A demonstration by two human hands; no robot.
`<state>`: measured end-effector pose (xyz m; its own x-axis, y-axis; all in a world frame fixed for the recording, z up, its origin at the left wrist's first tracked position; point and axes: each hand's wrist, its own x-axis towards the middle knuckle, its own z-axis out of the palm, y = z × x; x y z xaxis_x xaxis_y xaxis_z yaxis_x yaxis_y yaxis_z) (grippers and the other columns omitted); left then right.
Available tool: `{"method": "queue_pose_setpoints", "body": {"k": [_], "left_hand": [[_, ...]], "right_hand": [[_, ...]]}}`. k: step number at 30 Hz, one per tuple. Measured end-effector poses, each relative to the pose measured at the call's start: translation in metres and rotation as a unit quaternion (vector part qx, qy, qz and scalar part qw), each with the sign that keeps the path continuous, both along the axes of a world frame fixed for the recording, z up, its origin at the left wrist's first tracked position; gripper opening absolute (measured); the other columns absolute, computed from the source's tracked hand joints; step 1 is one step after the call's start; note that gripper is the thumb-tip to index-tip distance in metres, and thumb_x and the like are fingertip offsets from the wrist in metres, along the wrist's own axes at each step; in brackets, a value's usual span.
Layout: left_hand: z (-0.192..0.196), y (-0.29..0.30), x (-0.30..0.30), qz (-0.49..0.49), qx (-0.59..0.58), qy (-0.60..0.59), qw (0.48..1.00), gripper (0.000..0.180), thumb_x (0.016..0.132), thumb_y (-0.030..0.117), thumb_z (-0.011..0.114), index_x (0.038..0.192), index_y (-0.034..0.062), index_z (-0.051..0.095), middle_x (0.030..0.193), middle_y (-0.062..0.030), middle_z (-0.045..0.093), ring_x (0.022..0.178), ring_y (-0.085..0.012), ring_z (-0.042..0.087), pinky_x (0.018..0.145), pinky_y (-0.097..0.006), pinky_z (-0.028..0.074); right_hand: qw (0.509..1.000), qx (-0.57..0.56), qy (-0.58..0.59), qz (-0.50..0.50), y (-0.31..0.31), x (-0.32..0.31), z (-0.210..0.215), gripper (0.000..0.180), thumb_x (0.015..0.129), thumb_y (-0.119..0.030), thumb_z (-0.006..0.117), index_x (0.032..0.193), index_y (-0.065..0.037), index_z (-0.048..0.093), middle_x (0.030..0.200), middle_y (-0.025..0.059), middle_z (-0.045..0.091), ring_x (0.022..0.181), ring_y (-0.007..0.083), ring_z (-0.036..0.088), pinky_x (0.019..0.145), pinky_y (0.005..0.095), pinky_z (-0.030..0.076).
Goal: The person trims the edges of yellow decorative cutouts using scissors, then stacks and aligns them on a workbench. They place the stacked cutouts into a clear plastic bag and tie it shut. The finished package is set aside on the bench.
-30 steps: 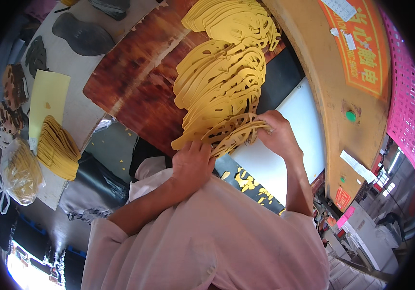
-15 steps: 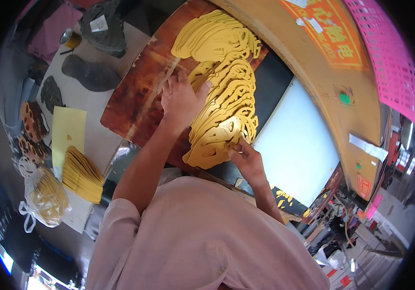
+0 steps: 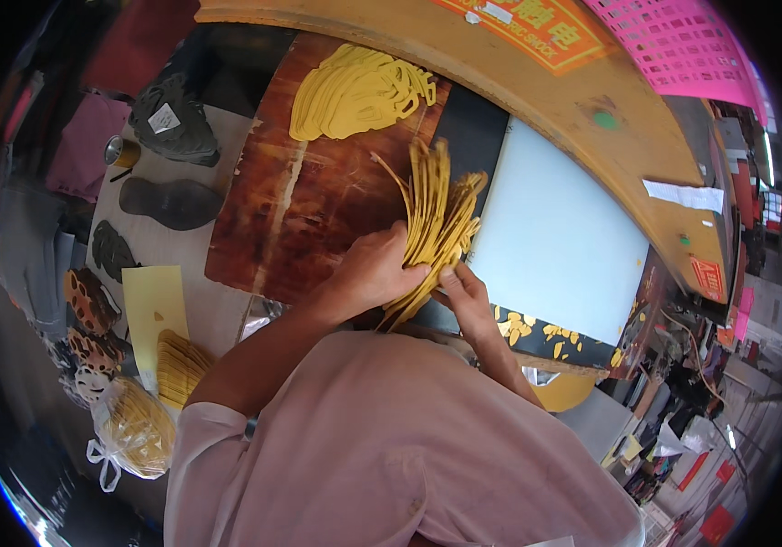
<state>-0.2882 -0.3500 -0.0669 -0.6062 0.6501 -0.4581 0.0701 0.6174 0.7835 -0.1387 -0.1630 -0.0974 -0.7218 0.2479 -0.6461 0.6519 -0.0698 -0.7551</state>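
A thick bundle of yellow die-cut pieces (image 3: 437, 214) stands up on edge between my hands, its far ends fanned apart. My left hand (image 3: 377, 264) is closed around the left side and lower part of the bundle. At the near right edge, my right hand (image 3: 466, 296) pinches the pieces between thumb and fingers. Another overlapping stack of yellow cut-out pieces (image 3: 350, 96) lies flat on the far part of the reddish-brown board (image 3: 259, 205), apart from both hands.
Right of the bundle lies a white panel (image 3: 560, 246), with yellow scraps (image 3: 560, 342) along its near edge. An orange-brown machine beam (image 3: 632, 155) arches beyond, beside a pink basket (image 3: 683, 46). On the left are a dark sole-shaped piece (image 3: 169, 202), a yellow sheet (image 3: 156, 310) and a plastic bag (image 3: 136, 428).
The nearer yellow pieces, spread flat on the board before, are now gathered and lifted upright in both hands. My left hand has moved nearer and closed on them. The view has shifted.
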Motion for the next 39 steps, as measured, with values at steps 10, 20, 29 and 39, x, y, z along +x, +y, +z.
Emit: {"method": "queue_pose_setpoints", "body": {"k": [10, 20, 29, 39], "left_hand": [[-0.046, 0.002, 0.025, 0.009, 0.364, -0.081, 0.928, 0.079, 0.092, 0.007, 0.072, 0.160, 0.0000, 0.032, 0.155, -0.0202, 0.043, 0.146, -0.0314, 0.043, 0.121, -0.043, 0.037], [0.024, -0.020, 0.066, 0.098, 0.298, 0.122, 0.942, 0.083, 0.095, 0.003, 0.066, 0.163, -0.0042, 0.019, 0.161, -0.0316, 0.030, 0.149, -0.0494, 0.037, 0.122, -0.046, 0.035], [-0.040, -0.055, 0.049, 0.206, 0.177, 0.020, 0.962, 0.074, 0.085, 0.013, 0.077, 0.150, -0.0019, 0.044, 0.138, -0.0274, 0.060, 0.131, -0.0415, 0.058, 0.113, -0.046, 0.046], [-0.007, -0.029, 0.027, 0.190, 0.305, -0.054, 0.932, 0.076, 0.090, 0.013, 0.079, 0.153, -0.0019, 0.038, 0.137, -0.0157, 0.061, 0.125, -0.0221, 0.062, 0.107, -0.036, 0.050]], "right_hand": [[0.992, -0.039, 0.025, -0.117, -0.036, -0.014, 0.010, 0.088, 0.102, -0.064, 0.062, 0.157, 0.003, 0.045, 0.142, 0.0182, 0.060, 0.131, 0.0257, 0.057, 0.110, 0.0449, 0.048], [0.985, -0.110, 0.118, -0.054, -0.033, -0.031, 0.058, 0.082, 0.103, -0.060, 0.064, 0.155, 0.001, 0.048, 0.141, 0.0152, 0.063, 0.128, 0.0214, 0.059, 0.111, 0.0359, 0.046], [0.990, -0.102, 0.096, -0.030, -0.042, -0.039, 0.001, 0.073, 0.105, -0.052, 0.066, 0.154, 0.000, 0.049, 0.142, 0.0142, 0.063, 0.129, 0.0216, 0.059, 0.113, 0.0367, 0.045], [0.984, -0.010, 0.137, 0.111, -0.042, -0.084, 0.029, 0.073, 0.108, -0.054, 0.057, 0.152, 0.003, 0.050, 0.137, 0.0196, 0.065, 0.129, 0.0245, 0.060, 0.110, 0.0359, 0.046]]}}
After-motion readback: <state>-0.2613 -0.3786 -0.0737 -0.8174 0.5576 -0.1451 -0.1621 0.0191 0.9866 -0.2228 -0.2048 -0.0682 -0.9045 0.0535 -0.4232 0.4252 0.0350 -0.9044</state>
